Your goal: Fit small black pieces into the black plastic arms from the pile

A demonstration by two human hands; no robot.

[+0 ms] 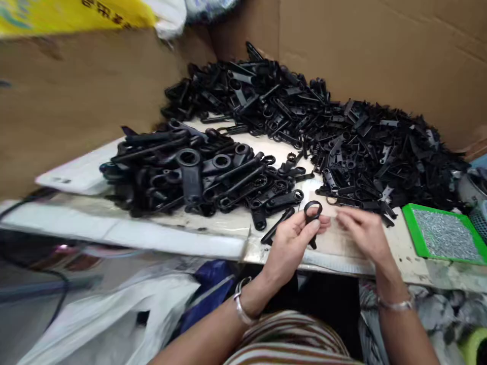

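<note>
Near the front edge of the table (409, 263), one black ring-ended part (311, 219) is held ring up, pinched between thumb and fingers of the left hand (289, 241). Just beside it, the right hand (363, 230) has its fingertips bunched; I can't tell whether they grip anything. Two heaps, their parts too many to count, crowd beyond: a left heap (190, 177) and a long heap (361, 147) curving from back to right. One green tray (414, 234) sits at the right. Cardboard walls (380, 56) block the back; bare room lies between the heaps.

Creased brown cardboard walls (380, 50), pale worktable (411, 258), white strip (152, 235) along its front edge, soft light
</note>
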